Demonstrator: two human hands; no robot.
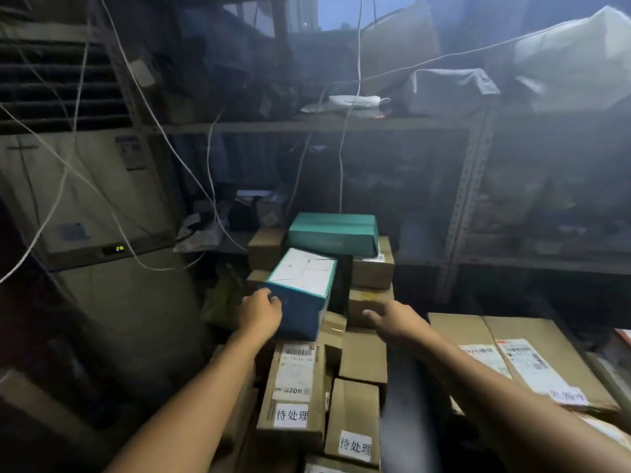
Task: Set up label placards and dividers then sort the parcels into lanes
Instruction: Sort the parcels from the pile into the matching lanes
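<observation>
A blue box with a white top (300, 285) lies tilted on a heap of brown cardboard parcels. My left hand (261, 310) grips its near left corner, fingers curled over the edge. My right hand (392, 320) reaches out with loosely bent fingers just in front of a small brown parcel (370, 300); I cannot tell whether it touches it. A teal box (333, 233) sits on top of the stack behind. Two brown parcels carry white placards with printed characters, one (292, 415) on the left and one (355, 446) to its right.
Two large flat cartons with shipping labels (532, 356) lie at right. A metal shelving rack (467, 199) stands behind the stack. A tall air conditioner (102, 199) stands at left, and loose white cables (341, 158) hang across the scene.
</observation>
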